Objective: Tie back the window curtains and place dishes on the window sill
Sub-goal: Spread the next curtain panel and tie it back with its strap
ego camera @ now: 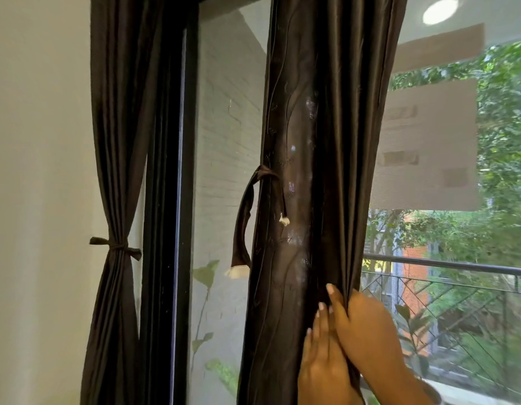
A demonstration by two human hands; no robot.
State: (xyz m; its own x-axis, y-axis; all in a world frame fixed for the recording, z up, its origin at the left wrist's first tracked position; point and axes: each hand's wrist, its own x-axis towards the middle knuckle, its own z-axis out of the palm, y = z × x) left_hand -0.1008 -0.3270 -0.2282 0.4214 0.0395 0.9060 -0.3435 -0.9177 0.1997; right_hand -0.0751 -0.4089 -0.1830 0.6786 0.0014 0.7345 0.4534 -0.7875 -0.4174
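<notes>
The left curtain (116, 171) hung cinched by the wall, and the loose tie strap (244, 217) dangled along the upright middle curtain (294, 141), up-left of the nearer left hand (320, 363), its fingers (322, 320) straight and flat on the cloth, while the right hand (367, 325) pinched the curtain's right edge.

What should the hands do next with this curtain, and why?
Probably the left hand should reach up for the loose tie strap and wrap it round the middle curtain. The right hand pinches its bunched edge, the strap hangs undone, and the left curtain is already tied.
</notes>
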